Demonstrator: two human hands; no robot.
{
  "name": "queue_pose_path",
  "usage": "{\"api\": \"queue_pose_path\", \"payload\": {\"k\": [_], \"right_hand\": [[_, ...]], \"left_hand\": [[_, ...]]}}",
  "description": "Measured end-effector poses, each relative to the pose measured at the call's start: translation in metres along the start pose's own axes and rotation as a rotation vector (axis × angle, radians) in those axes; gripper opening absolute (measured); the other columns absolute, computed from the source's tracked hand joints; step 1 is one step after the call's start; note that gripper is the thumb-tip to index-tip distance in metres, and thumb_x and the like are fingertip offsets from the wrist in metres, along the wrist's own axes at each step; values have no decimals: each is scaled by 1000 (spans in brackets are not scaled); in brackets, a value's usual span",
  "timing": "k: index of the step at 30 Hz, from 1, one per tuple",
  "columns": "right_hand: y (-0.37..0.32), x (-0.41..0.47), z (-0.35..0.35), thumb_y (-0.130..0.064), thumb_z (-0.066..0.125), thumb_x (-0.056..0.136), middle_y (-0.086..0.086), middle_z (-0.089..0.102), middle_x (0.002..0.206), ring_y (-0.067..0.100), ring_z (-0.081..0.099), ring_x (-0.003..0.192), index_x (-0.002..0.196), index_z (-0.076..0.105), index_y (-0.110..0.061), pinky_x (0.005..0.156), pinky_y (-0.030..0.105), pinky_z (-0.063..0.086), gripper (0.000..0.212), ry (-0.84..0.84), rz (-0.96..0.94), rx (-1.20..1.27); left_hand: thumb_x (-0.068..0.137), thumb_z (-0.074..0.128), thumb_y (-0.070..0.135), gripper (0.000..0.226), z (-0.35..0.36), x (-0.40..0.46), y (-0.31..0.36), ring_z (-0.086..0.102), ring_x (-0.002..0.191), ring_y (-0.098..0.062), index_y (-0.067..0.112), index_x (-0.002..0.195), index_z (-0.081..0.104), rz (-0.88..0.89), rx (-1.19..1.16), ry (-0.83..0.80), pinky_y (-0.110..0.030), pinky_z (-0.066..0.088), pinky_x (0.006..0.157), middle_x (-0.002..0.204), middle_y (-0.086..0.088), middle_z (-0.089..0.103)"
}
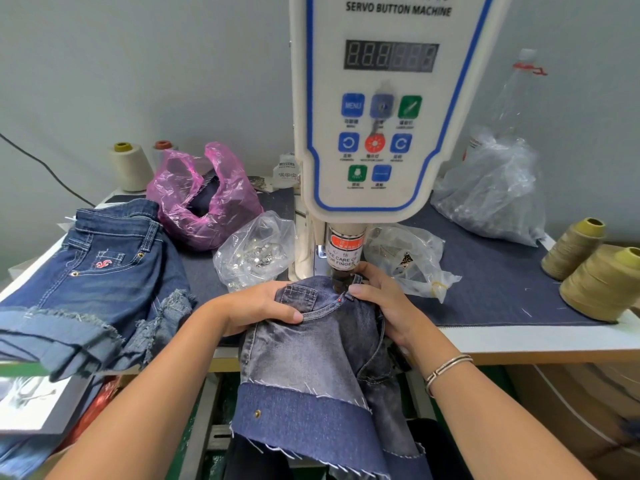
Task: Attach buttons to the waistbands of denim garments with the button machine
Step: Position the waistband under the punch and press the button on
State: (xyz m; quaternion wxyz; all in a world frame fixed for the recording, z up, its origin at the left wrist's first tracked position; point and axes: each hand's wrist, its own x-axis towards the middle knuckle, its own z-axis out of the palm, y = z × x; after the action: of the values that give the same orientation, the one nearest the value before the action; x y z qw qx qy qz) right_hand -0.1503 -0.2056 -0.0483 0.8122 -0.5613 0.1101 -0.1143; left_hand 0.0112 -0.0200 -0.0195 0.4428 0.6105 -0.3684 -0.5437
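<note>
A pair of grey-blue denim shorts (pixel 318 351) hangs over the table's front edge, its waistband lying under the punch head (pixel 341 280) of the white servo button machine (pixel 377 133). My left hand (pixel 256 304) grips the waistband left of the punch, thumb across the pocket seam. On the right side my right hand (pixel 384 303) holds the waistband, with its fingertips close beside the punch. A small red light dot sits on the fabric just below the punch.
Dark blue denim shorts (pixel 93 282) are piled at the left. A clear bag of metal buttons (pixel 258 254), a pink bag (pixel 204 199) and further clear bags (pixel 491 195) surround the machine. Thread cones (pixel 602 282) stand at the right and back left.
</note>
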Motion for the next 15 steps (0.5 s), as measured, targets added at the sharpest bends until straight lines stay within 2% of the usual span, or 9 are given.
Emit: {"api": "queue_pose_path", "payload": {"k": [10,15], "right_hand": [[-1,-1,2,-9,64,75,7,72,97,18,69,85,114,52,-9,79,29,56,40,21,0,-10],[-2,-1,4,-11,64,75,12,69,100,20,67,86,120,49,-5,80,30,55,47,28,6,-32]], "left_hand": [[70,71,15,43,-3,1,-4,69,99,-17,16,113,63,-4,-7,30,-22,53,78,108,-3,74],[61,79,26,55,-6,4,-5,69,100,-18,17,113,63,6,-28,4,-23,53,80,108,-3,73]]}}
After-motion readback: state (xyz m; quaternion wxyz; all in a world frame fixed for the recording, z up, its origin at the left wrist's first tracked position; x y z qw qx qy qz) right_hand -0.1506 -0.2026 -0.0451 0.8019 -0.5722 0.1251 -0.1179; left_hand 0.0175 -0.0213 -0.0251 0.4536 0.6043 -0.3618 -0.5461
